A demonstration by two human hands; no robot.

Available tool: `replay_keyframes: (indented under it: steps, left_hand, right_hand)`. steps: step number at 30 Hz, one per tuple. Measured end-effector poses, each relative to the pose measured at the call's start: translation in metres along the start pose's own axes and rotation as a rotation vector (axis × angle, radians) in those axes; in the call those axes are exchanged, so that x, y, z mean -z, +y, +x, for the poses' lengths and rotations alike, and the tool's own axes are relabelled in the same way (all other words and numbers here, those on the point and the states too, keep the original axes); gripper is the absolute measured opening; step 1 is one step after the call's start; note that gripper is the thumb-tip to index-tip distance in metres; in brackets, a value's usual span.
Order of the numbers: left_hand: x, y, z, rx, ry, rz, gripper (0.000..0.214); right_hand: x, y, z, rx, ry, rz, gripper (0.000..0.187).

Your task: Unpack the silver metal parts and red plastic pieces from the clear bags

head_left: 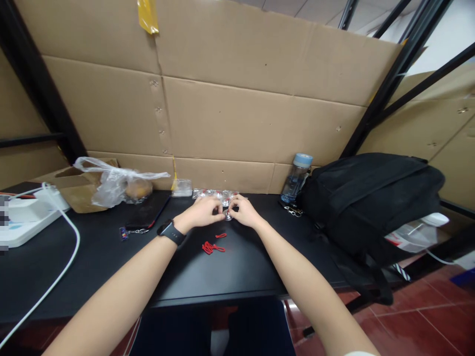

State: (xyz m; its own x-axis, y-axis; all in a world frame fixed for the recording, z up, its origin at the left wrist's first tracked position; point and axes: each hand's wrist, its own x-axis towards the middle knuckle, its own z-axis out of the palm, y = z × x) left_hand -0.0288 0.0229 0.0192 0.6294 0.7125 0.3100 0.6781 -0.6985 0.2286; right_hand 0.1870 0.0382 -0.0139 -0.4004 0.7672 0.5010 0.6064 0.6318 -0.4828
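Both my hands meet at the far middle of the black table [241,267]. My left hand [203,211], with a black watch on its wrist, and my right hand [243,210] are closed together in a pinch on a small shiny metal piece [227,215]. Just behind the fingers lies a row of small clear packets with red and silver bits [215,194]. A few loose red loops [212,246] lie on the table in front of my hands.
A black backpack [371,202] fills the right side, with a blue-capped water bottle [296,179] and keys [293,211] beside it. At left lie a clear plastic bag [115,185], a phone [146,213], a keychain [128,231], a white cable [59,267]. Cardboard walls the back.
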Motion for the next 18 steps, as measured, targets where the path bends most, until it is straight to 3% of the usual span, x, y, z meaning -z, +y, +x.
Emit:
replay_keyframes:
  steps: [2, 5, 9, 11, 14, 18]
  left_hand:
    - [0.003, 0.006, -0.001, -0.083, -0.168, -0.035, 0.021]
    - [0.0, 0.014, -0.003, -0.105, -0.265, -0.033, 0.018]
    - [-0.008, 0.017, -0.004, -0.11, -0.338, -0.05, 0.004]
    - [-0.01, 0.017, -0.004, -0.128, -0.364, -0.054, 0.005]
    - [-0.011, 0.016, -0.005, -0.165, -0.324, -0.028, 0.009]
    - [-0.009, 0.014, -0.004, -0.147, -0.149, -0.024, 0.013]
  right_hand:
    - [0.003, -0.001, 0.0, -0.003, -0.028, -0.021, 0.007]
    - [0.017, 0.0, -0.001, -0.01, -0.096, -0.072, 0.008]
    - [0.044, 0.011, -0.005, -0.065, -0.293, -0.146, 0.044]
    - [0.053, 0.017, -0.007, -0.132, -0.404, -0.169, 0.051]
    - [0.057, 0.02, -0.009, -0.211, -0.467, -0.163, 0.047]
    - [0.055, 0.018, -0.008, -0.2, -0.436, -0.163, 0.04]
